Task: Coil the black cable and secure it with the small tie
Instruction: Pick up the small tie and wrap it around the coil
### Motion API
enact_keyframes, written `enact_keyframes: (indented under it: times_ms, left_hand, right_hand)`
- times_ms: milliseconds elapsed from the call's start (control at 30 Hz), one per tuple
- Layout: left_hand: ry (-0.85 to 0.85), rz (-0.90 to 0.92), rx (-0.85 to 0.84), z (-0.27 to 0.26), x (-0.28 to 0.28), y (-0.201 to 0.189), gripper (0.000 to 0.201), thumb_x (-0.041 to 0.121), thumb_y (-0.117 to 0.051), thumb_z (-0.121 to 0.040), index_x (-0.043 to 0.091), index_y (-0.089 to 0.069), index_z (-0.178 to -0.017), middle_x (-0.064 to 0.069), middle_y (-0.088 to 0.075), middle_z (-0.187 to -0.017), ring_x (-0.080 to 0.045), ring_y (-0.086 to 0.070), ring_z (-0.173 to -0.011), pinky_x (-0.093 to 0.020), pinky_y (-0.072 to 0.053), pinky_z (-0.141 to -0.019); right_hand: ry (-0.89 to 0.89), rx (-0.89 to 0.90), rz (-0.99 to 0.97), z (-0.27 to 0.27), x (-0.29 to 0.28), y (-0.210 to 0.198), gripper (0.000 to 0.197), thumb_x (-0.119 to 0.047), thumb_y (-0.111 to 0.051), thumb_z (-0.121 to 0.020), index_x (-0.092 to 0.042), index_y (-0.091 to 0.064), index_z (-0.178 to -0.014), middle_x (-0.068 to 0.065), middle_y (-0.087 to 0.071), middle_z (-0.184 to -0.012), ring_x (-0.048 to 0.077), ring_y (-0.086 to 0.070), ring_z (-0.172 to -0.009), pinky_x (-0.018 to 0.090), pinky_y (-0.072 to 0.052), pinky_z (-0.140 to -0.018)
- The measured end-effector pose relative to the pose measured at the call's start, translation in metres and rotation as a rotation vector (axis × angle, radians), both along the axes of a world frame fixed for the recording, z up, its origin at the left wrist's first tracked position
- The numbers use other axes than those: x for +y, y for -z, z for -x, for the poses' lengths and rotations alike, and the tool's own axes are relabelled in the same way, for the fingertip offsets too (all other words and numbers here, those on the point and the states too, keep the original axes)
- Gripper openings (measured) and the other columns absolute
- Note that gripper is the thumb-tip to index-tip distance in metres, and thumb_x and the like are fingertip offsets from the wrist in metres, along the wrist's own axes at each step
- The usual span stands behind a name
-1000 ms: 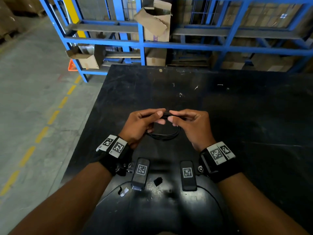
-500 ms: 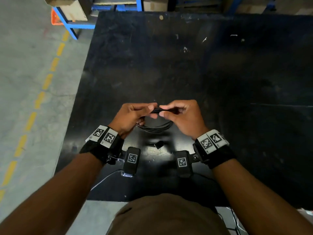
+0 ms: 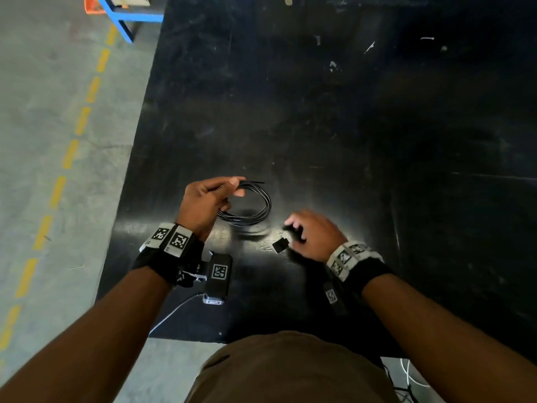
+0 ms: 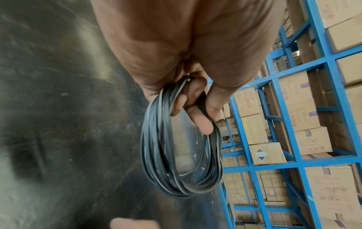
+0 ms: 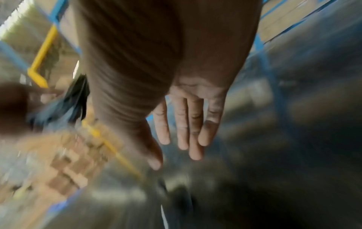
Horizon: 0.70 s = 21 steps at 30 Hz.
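Note:
The black cable [image 3: 255,212] is wound into a loose coil of several loops. My left hand [image 3: 236,187] grips the coil at its upper left and holds it just above the black table [image 3: 319,112]. In the left wrist view the fingers [image 4: 197,119] curl round the bundled loops of the coil [image 4: 182,155], which hangs below them. The small black tie [image 3: 280,245] lies flat on the table near the front edge. My right hand [image 3: 292,228] hovers right beside the tie. The blurred right wrist view shows this hand [image 5: 176,148] empty, its fingers [image 5: 194,131] straight.
The table's left edge drops to a concrete floor with a dashed yellow line [image 3: 69,155]. A blue rack leg [image 3: 128,18] stands at the far left corner. Blue shelving with cartons [image 4: 293,139] rises beyond the table. A white lead [image 3: 174,312] hangs off the front edge.
My right hand has let go of the coil and dropped down and to the right, beside the tie. The left hand now holds the coil alone. The head view has tilted down.

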State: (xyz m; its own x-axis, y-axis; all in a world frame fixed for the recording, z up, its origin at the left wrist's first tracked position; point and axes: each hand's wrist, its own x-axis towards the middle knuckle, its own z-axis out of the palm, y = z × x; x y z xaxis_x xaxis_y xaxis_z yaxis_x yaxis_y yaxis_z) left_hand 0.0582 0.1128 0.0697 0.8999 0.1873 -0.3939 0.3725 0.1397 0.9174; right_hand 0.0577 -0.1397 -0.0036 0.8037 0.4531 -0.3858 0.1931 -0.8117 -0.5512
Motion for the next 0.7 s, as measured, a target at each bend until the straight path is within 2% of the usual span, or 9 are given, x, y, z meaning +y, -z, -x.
enact_keyframes:
  times_ms: [100,167,300,367,433,500,567,633,700]
  left_hand:
    - [-0.032,-0.023,-0.011,0.001,-0.002,0.001,0.015,0.006,-0.063,-0.098,0.001,-0.076,-0.105,-0.012,-0.075,-0.079,0.0,-0.059,-0.052,-0.025,-0.034,-0.058]
    - [-0.048,-0.027,-0.029,0.0,-0.005,-0.001,0.014,0.007,-0.064,-0.098,0.004,-0.077,-0.103,-0.008,-0.077,-0.077,0.0,-0.06,-0.052,-0.024,-0.035,-0.057]
    - [-0.079,-0.07,-0.091,-0.004,-0.007,-0.008,0.015,0.01,-0.066,-0.098,0.006,-0.077,-0.106,0.002,-0.079,-0.073,0.0,-0.065,-0.06,-0.02,-0.038,-0.056]
    - [-0.083,-0.113,-0.128,-0.008,-0.008,-0.013,0.015,0.013,-0.067,-0.097,0.009,-0.079,-0.106,0.002,-0.08,-0.076,-0.001,-0.068,-0.068,-0.019,-0.041,-0.058]
    - [-0.089,-0.155,-0.174,-0.013,-0.01,-0.019,0.016,0.013,-0.068,-0.097,0.008,-0.079,-0.107,-0.001,-0.081,-0.082,-0.001,-0.071,-0.073,-0.015,-0.045,-0.061]
    - [-0.103,-0.193,-0.24,-0.02,-0.013,-0.027,0.017,0.012,-0.068,-0.097,0.004,-0.078,-0.108,-0.005,-0.08,-0.089,0.0,-0.073,-0.075,-0.011,-0.048,-0.066]
    - [-0.117,-0.23,-0.326,-0.027,-0.02,-0.036,0.016,0.009,-0.068,-0.096,0.004,-0.078,-0.108,-0.007,-0.079,-0.092,0.0,-0.075,-0.074,-0.012,-0.052,-0.07]
    - [-0.125,-0.266,-0.422,-0.036,-0.028,-0.046,0.015,0.006,-0.068,-0.096,0.002,-0.077,-0.107,-0.006,-0.079,-0.095,-0.006,-0.078,-0.079,-0.018,-0.058,-0.077]
    - [-0.12,-0.306,-0.508,-0.044,-0.037,-0.056,0.015,0.005,-0.069,-0.096,0.001,-0.078,-0.107,-0.007,-0.08,-0.097,-0.013,-0.08,-0.085,-0.024,-0.061,-0.079]
  right_hand:
    - [-0.141,0.086,0.164,0.018,0.014,0.025,0.06,-0.039,-0.077,-0.078,-0.026,-0.047,-0.128,0.0,-0.048,-0.126,0.023,-0.066,-0.095,0.039,-0.06,-0.081]
    - [-0.099,0.04,0.158,0.024,0.022,0.039,0.053,-0.035,-0.074,-0.082,-0.024,-0.048,-0.127,0.003,-0.048,-0.128,0.026,-0.068,-0.092,0.038,-0.061,-0.078]
    - [0.147,-0.017,0.055,0.022,0.028,0.049,0.011,-0.01,-0.064,-0.089,-0.016,-0.066,-0.098,0.004,-0.064,-0.106,0.023,-0.068,-0.089,0.024,-0.051,-0.075]
    - [0.293,-0.027,-0.004,0.015,0.024,0.043,0.014,-0.006,-0.069,-0.084,-0.02,-0.067,-0.083,-0.001,-0.069,-0.094,0.018,-0.068,-0.085,0.011,-0.041,-0.067]
    - [0.474,-0.037,-0.111,0.002,0.018,0.029,0.021,-0.007,-0.077,-0.08,-0.024,-0.065,-0.074,-0.005,-0.07,-0.079,0.013,-0.067,-0.075,0.006,-0.04,-0.066]
    - [0.648,-0.034,-0.263,-0.012,0.012,0.003,0.026,-0.007,-0.083,-0.077,-0.025,-0.064,-0.07,-0.004,-0.072,-0.071,0.015,-0.071,-0.065,0.019,-0.052,-0.069]
    - [0.837,0.012,-0.545,-0.025,0.008,-0.035,0.028,0.002,-0.083,-0.077,-0.02,-0.066,-0.079,0.006,-0.074,-0.073,0.022,-0.073,-0.057,0.03,-0.057,-0.062]
    - [0.945,0.083,-0.806,-0.037,0.007,-0.075,0.024,0.008,-0.08,-0.079,-0.011,-0.069,-0.091,0.013,-0.076,-0.077,0.022,-0.074,-0.058,0.025,-0.057,-0.057]
    - [0.975,0.174,-0.997,-0.044,0.013,-0.115,0.016,0.008,-0.078,-0.082,-0.004,-0.071,-0.091,0.012,-0.077,-0.075,0.018,-0.075,-0.062,0.02,-0.058,-0.058]
